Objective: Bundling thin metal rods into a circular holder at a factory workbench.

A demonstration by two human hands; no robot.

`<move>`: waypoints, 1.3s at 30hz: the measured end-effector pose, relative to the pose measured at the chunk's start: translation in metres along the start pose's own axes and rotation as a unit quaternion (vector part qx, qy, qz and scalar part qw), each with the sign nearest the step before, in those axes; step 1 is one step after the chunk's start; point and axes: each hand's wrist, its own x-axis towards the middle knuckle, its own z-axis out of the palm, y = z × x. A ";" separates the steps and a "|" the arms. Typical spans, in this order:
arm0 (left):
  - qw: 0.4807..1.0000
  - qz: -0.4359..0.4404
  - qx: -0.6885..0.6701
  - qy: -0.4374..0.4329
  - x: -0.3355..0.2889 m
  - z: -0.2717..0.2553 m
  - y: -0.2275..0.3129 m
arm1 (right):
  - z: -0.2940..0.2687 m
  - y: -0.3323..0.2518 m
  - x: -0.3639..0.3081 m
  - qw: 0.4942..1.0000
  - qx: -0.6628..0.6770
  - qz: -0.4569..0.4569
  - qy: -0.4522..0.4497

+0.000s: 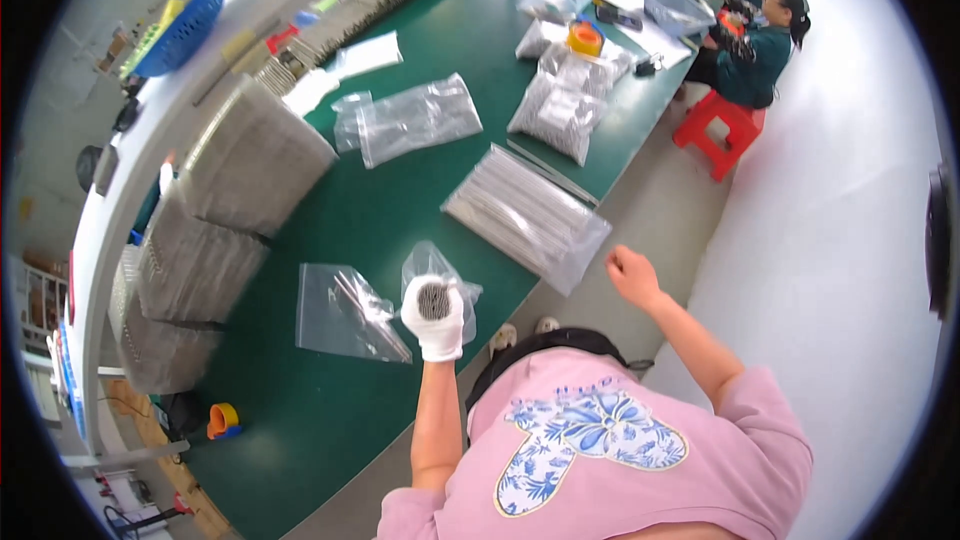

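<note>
My left hand (434, 334), in a white glove, is wrapped round a bundle of thin grey tubes or rods (433, 302), seen end-on above the table. Behind and beside that hand lies a crumpled clear plastic bag (427, 259). Left of it, a flat clear bag (325, 312) has a few thin rods on it. My bare right hand (634, 277) is closed, out past the table's front edge; whether its curled fingers hold anything is hidden. Nearest to it is a clear bag full of long thin metal rods (525, 212), whose corner overhangs the edge.
Tall stacks of grey packs (255, 155) line the table's left side. Farther along the green table (330, 420) are clear bags (420, 120), filled bags (562, 105) and orange tape (585, 39). A co-worker (765, 50) sits on a red stool (720, 130); another person is beyond.
</note>
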 end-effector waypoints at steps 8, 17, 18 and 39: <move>0.986 -0.117 -0.115 -0.020 0.032 -0.011 0.004 | 0.025 -0.104 -0.016 0.985 0.136 -0.030 -0.098; 0.986 -0.047 -0.081 -0.139 0.028 -0.015 0.013 | 0.027 -0.175 -0.017 0.955 0.171 -0.241 0.025; 0.986 -0.051 -0.079 -0.134 0.029 -0.017 0.012 | 0.024 -0.182 -0.014 0.954 0.185 -0.237 0.002; 0.970 -0.015 -0.101 -0.222 0.031 -0.029 0.014 | 0.040 -0.220 0.006 0.924 0.247 -0.289 -0.036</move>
